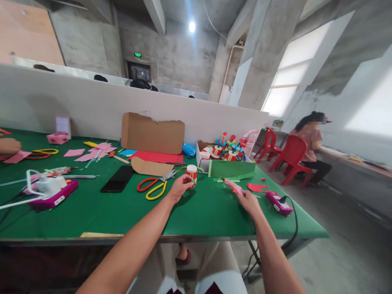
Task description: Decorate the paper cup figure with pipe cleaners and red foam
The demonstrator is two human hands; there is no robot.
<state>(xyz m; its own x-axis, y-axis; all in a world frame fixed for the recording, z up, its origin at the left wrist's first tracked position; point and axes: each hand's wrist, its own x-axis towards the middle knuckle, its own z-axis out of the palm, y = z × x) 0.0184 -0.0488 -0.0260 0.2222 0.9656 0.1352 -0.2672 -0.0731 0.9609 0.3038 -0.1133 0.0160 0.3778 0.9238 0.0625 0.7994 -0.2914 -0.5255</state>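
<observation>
My left hand (179,187) pinches a small white paper cup (191,172) with a red band, held just above the green table (92,212). My right hand (249,201) is wrapped round a pink glue gun (232,185) whose nozzle points left, toward the cup. Red and yellow scissors (154,186) lie just left of my left hand. A white box (214,166) with a green front stands behind the cup and holds several finished red, white and blue cup figures (229,149).
A black phone (118,179), brown cardboard pieces (152,133), red and pink paper scraps (92,153) and a pink power strip (53,192) lie on the table. Another power strip (278,203) sits at the right edge. A person sits on red chairs (290,157) at the far right. Another person's hand (9,145) rests at the left edge.
</observation>
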